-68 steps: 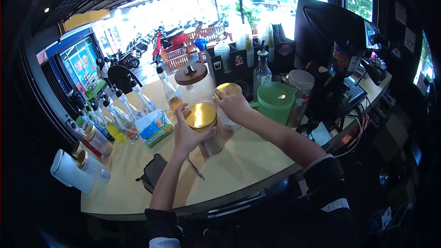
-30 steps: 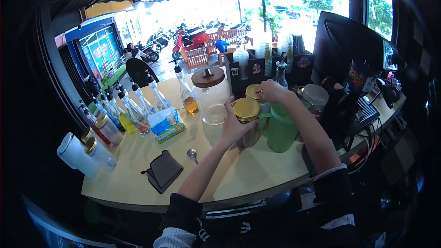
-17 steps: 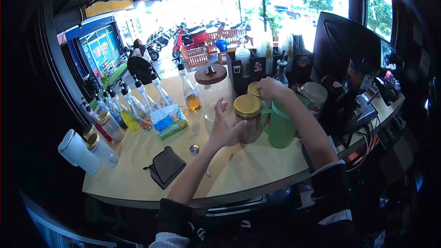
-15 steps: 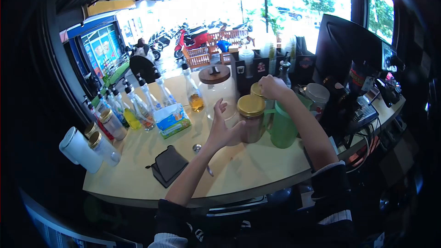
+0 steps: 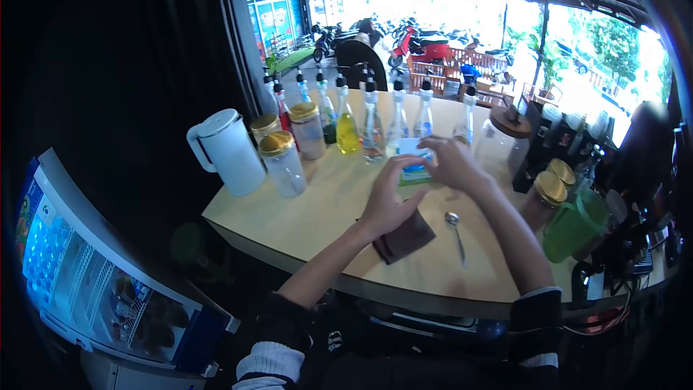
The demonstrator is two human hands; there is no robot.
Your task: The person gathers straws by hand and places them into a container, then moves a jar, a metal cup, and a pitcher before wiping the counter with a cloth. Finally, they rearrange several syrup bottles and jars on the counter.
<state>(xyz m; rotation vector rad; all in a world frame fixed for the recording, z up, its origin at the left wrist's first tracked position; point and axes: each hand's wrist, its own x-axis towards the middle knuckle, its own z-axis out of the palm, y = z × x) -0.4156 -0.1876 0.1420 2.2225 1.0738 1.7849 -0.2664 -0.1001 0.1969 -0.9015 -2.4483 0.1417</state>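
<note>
Above the middle of the light wooden counter, my left hand [image 5: 393, 202] has its fingers apart and curved, with nothing in it. My right hand [image 5: 453, 162] is beside it, in front of the tissue pack [image 5: 415, 179]; its fingers are curled and partly blurred, so whether they hold anything is unclear. Below my left hand lies a folded dark cloth [image 5: 406, 240]. A metal spoon [image 5: 456, 235] rests to the right of the cloth, under my right forearm.
A white pitcher [image 5: 231, 153] and gold-lidded jars [image 5: 287, 170] stand at the left. Pump bottles [image 5: 347, 126] line the back. At the right are a wooden-lidded glass jar [image 5: 498, 146], a green pitcher [image 5: 576, 225] and more gold-lidded jars. A glass-door fridge [image 5: 94, 274] is at far left.
The view has turned left, bringing the fridge in. My right hand has left the gold-lidded jars and come over to the tissue pack, near my left hand.
</note>
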